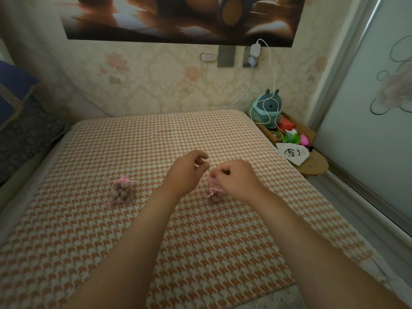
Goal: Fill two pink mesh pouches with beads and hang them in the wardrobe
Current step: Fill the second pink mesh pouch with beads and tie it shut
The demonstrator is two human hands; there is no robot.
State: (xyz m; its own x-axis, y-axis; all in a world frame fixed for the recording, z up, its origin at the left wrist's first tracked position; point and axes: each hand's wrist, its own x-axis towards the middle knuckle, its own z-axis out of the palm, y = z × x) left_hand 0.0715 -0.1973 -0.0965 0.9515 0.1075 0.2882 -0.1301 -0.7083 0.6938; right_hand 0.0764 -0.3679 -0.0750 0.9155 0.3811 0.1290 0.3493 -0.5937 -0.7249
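Two pink mesh pouches full of brownish beads lie on the houndstooth bed cover (133, 253). The left pouch (121, 192) stands alone, its neck tied with a pink string. The right pouch (214, 192) sits under my hands, mostly hidden. My right hand (238, 180) pinches its pink drawstring at the neck. My left hand (188, 171) hovers just left of it, fingers curled with fingertips together; whether it holds a string end is not visible.
A sliding wardrobe door (367, 130) runs along the right. Between it and the bed stand a wooden box (301, 128) with a plush toy (268, 108) and small items, and a white bag (293, 153) on a round stool. Dark pillows (24, 130) lie at left.
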